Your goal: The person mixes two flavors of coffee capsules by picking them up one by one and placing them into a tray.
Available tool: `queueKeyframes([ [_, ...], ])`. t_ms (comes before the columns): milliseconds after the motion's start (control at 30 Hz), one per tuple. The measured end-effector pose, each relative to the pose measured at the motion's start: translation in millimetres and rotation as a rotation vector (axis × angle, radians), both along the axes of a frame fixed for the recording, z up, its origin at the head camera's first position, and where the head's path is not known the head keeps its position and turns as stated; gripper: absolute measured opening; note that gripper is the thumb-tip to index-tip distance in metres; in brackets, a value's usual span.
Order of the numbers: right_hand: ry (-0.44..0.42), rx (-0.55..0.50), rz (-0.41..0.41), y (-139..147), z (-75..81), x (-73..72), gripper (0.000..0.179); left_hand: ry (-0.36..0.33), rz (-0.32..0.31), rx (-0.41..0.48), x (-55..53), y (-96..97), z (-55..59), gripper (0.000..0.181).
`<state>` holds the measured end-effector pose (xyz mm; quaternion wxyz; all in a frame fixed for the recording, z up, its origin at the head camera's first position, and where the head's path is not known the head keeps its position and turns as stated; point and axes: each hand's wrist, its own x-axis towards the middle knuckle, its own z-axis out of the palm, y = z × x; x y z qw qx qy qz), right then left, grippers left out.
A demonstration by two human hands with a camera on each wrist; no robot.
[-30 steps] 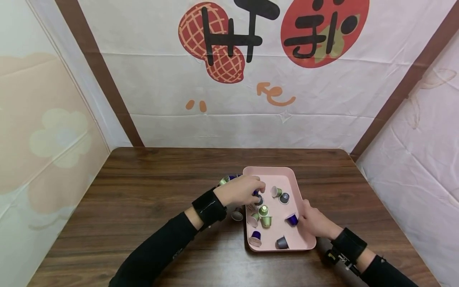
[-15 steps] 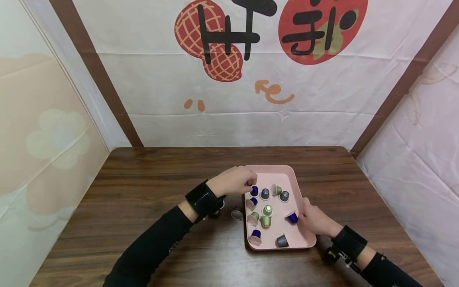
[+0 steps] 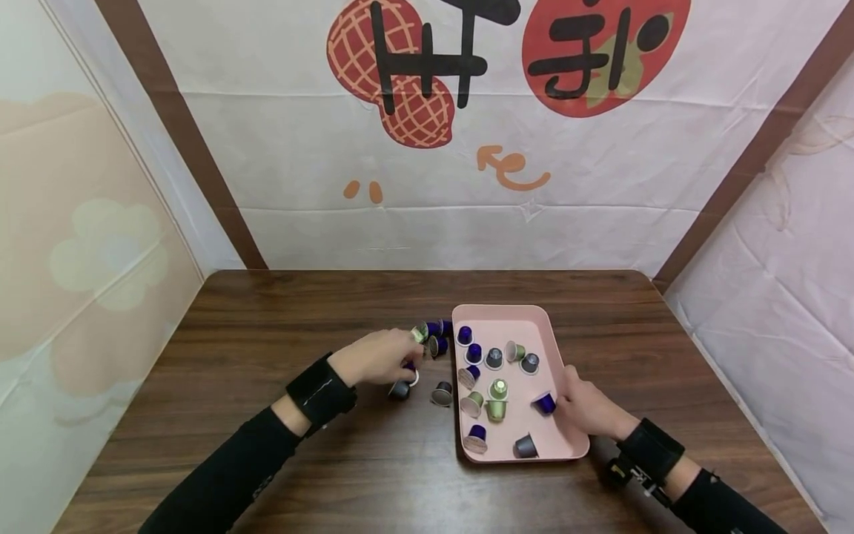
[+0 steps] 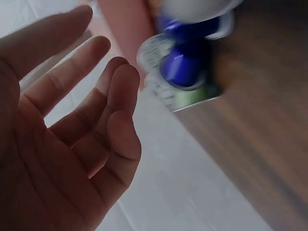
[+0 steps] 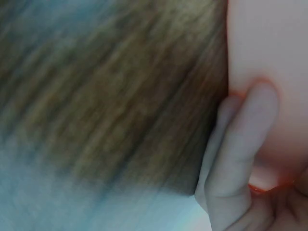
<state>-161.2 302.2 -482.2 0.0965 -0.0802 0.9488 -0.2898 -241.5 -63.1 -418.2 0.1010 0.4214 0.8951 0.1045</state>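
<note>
1. Your left hand (image 3: 376, 357), left of the frame's lower centre, is loosely open, fingers bent, holding nothing, beside capsules.
2. Your right hand (image 3: 590, 408), lower right, grips the pink tray (image 3: 527, 326) by its right rim.
3. Blue, green and grey coffee capsules (image 3: 496, 410) sit inside it.
4. A grey capsule (image 3: 442, 394) lies on the wooden bench (image 3: 333, 475), just left of the tray.

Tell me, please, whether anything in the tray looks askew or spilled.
No spill shows. In the pink tray, the blue capsule beside the right hand and the gray capsule near the front lie on their sides, which looks untidy against the rim-down capsule in the far-left corner.
</note>
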Motion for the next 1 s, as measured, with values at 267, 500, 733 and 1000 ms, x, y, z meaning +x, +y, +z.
queueKeyframes([
  [267,0.009,0.011,-0.011,-0.8,3.4,-1.0,0.018,-0.006,0.026,-0.034,17.8,-21.2,-21.4,0.029],
  [500,-0.029,-0.002,-0.013,-2.6,3.8,0.3,0.019,0.028,0.017,-0.026,24.5,-29.2,-33.2,0.027],
  [733,-0.028,-0.006,-0.01,-2.6,3.2,0.3,0.019,0.012,0.033,-0.022,28.3,-28.5,-37.6,0.023],
  [1000,-0.034,0.002,-0.031,-4.2,4.0,2.1,0.022,-0.038,0.049,-0.004,32.3,-30.5,-38.2,0.02],
])
